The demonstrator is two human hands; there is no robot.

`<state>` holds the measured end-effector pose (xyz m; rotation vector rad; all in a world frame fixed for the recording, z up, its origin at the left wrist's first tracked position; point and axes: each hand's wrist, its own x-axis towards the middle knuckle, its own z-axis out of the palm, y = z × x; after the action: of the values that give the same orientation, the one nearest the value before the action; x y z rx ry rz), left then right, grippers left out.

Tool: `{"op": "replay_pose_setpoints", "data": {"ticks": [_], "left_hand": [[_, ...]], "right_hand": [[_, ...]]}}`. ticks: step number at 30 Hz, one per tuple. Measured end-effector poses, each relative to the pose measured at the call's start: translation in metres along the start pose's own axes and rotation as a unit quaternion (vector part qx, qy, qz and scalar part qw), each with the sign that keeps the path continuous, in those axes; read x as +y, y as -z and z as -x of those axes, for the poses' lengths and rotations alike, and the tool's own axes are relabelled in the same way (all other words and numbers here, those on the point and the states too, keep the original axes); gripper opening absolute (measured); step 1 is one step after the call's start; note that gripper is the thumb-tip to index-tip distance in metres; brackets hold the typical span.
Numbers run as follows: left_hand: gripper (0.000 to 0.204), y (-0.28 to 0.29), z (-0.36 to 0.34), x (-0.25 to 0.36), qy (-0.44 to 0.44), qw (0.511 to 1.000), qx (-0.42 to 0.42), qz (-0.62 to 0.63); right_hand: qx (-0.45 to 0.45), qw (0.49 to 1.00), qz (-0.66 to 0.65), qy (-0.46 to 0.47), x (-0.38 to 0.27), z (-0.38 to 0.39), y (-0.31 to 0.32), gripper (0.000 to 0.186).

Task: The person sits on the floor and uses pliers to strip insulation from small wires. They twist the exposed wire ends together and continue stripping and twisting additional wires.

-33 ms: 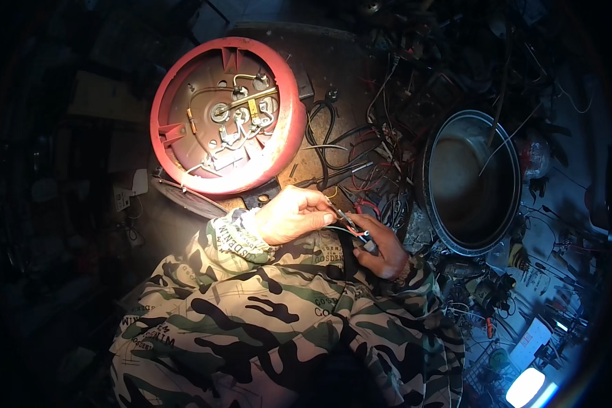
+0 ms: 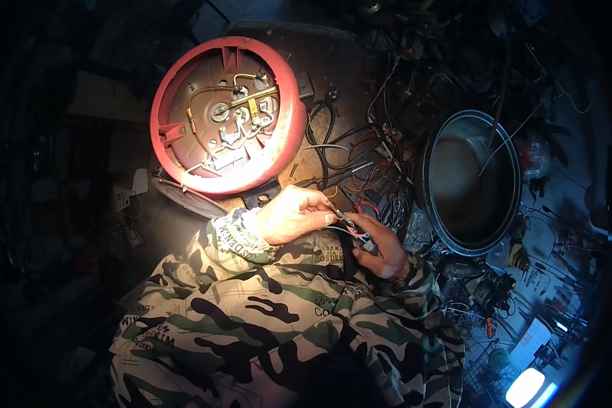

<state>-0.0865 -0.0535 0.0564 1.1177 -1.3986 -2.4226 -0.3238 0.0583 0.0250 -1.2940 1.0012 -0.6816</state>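
Observation:
My left hand [image 2: 294,216] is closed in a pinch on the end of thin wires [image 2: 340,229], over my lap. Beside it, my right hand [image 2: 382,250] wraps around a small hand tool that looks like pliers [image 2: 369,245], with a grey-blue handle. The tool's dark metal part points toward my left fingertips, where the fingers partly hide it. Light blue and red strands run between both hands. Ahead and to the left lies a round red appliance base [image 2: 294,129], its underside up, with wiring and metal terminals showing inside.
A dark oval pot [image 2: 459,183] stands on the right. Black cable [image 2: 324,170] and tangled wires [image 2: 387,153] lie between it and the red base. Tools and scrap parts crowd the right side, near a bright lamp [image 2: 525,387]. The left is mostly dark.
Slightly more of the grey-blue handle shows in my right hand. My left hand and the red base look unmoved.

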Motion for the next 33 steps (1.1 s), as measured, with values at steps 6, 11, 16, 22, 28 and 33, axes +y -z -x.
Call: {"op": "replay_pose_setpoints", "data": {"ticks": [6,11,16,22,28,33], "left_hand": [[0.021,0.000,-0.001,0.003,0.032,0.999,0.011,-0.014],[0.022,0.000,-0.002,0.001,0.049,0.998,0.015,-0.022],[0.023,0.003,-0.002,0.001,0.064,0.998,-0.003,-0.014],[0.020,-0.004,-0.003,0.002,0.042,0.999,0.002,-0.010],[0.016,-0.006,-0.001,0.003,-0.006,0.998,0.026,-0.061],[0.014,-0.010,0.002,0.013,-0.025,0.996,0.050,-0.070]], "right_hand": [[-0.003,1.000,0.008,-0.004,-0.002,-0.003,-0.001,0.065],[0.011,1.000,0.019,0.009,0.003,-0.002,-0.004,0.068],[0.016,0.999,0.023,0.022,-0.001,-0.004,-0.005,0.066],[0.048,0.996,-0.025,-0.068,0.007,0.002,-0.014,0.044],[0.308,0.914,0.164,-0.204,0.071,0.002,-0.021,0.044],[0.410,0.822,0.373,-0.136,0.095,-0.006,-0.016,0.042]]}}
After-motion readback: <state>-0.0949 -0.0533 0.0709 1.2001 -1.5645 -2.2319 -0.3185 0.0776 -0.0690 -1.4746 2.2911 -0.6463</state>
